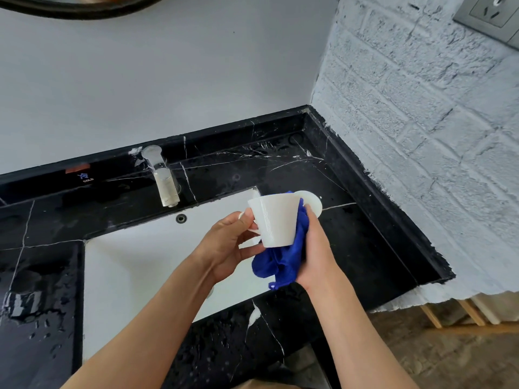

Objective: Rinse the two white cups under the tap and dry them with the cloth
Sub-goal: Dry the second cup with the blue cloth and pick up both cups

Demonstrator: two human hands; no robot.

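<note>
A white cup [276, 221] is held in the air above the right end of the white sink [157, 256], just in front of the worktop's [351, 234] back right corner. The cup is tilted, its wide mouth turned up and away toward the wall. Its handle is pinched by the left hand [233, 242], the thumb lying on top of the handle and the fingers curled beneath it. A blue cloth [280, 265] is gripped by the right hand [317, 248] and is pressed against the right side of the cup, with a loose corner hanging below the palm. A second white piece of crockery [313, 202] is seen behind the cup and cloth, resting on the dark marbled worktop near the sink's right rear corner; only its round rim is shown, so whether it is the other cup cannot be told. The tap [164, 178] is set at the back edge of the worktop, behind the sink, well to the left of the held cup. Water drops are scattered along the worktop's front edge and left side. A painted brick wall [421, 136] is met by the worktop's right edge.
</note>
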